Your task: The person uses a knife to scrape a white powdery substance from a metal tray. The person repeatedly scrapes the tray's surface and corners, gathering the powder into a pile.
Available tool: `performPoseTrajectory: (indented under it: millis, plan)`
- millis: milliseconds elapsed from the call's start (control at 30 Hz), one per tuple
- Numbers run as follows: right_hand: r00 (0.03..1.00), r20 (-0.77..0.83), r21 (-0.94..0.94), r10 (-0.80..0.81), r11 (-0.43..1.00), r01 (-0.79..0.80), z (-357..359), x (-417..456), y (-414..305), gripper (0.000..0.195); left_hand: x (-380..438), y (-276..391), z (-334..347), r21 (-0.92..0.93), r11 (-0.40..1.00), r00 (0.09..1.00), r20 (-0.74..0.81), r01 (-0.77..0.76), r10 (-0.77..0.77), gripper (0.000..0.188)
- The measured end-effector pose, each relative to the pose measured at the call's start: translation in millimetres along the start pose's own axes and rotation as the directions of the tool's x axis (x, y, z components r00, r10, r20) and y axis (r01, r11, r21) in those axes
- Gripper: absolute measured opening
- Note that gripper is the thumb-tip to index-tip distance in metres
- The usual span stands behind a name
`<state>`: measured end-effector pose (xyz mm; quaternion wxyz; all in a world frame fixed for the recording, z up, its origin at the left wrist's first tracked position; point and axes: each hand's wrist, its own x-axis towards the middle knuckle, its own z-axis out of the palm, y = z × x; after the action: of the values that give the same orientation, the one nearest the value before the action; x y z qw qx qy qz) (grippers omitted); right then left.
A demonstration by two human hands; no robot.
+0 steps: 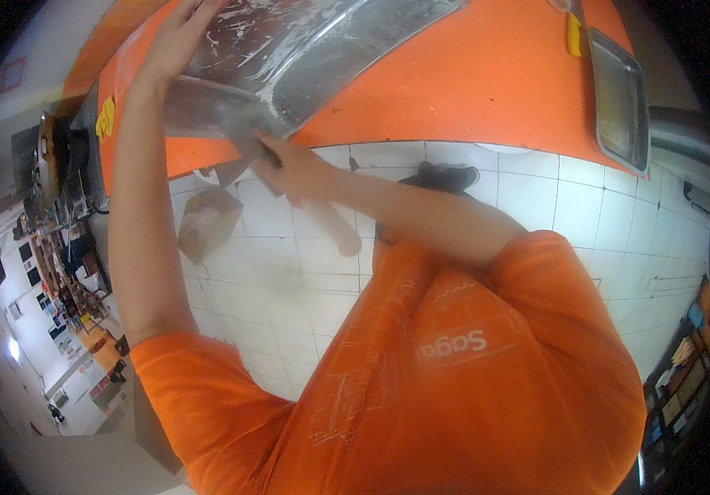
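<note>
A folded sheet-metal piece (324,86) with a raised bright ridge and white smears lies across the orange tabletop. Over its far left part is my left hand (185,34); the fingertips run out at the picture's top, so whether it grips the metal is hidden. My right hand (296,164) is closed around a motion-blurred hand tool (339,235) at the near corner of the metal. The tool's pale handle sticks out toward me, over the floor. Its grey head meets or overlaps the metal's corner, too blurred to identify.
The orange table (454,93) curves along its near edge. A shallow metal tray (621,105) and a yellow handle (573,36) are at right, a yellow cloth (106,119) at left. Below, a brown open box (209,226) stands on the white tiled floor (256,315).
</note>
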<state>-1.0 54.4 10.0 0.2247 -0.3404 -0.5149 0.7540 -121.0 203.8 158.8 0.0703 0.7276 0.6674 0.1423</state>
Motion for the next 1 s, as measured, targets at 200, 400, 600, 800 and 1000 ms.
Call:
performPoseTrajectory:
  millis: [200,400,600,800,1000]
  plan:
    - [0.998,0.002,0.021,-0.064,0.998,0.064,-8.3,53.3,7.8,0.067,5.3,-7.0,9.3,-0.291,0.955,0.998,0.054,0.051,-0.036,0.055]
    - [0.991,-0.107,0.033,-0.078,0.996,0.082,15.2,56.7,12.0,0.066,-1.7,-6.4,4.2,-0.303,0.95,0.996,0.06,0.078,-0.063,0.054]
    - [0.988,-0.097,0.103,-0.119,0.986,0.128,15.5,46.6,-15.6,0.064,-3.8,-1.4,0.2,-0.307,0.948,0.993,0.104,0.088,-0.059,0.053]
    - [0.992,-0.122,0.177,0.018,0.984,0.004,21.1,51.2,-2.3,0.063,4.9,-24.1,16.4,-0.407,0.904,0.987,0.138,0.129,-0.079,0.059]
    - [0.979,-0.157,0.111,-0.134,0.982,0.152,23.1,56.8,1.7,0.063,0.5,-8.8,5.2,-0.281,0.954,0.991,0.11,0.102,-0.073,0.059]
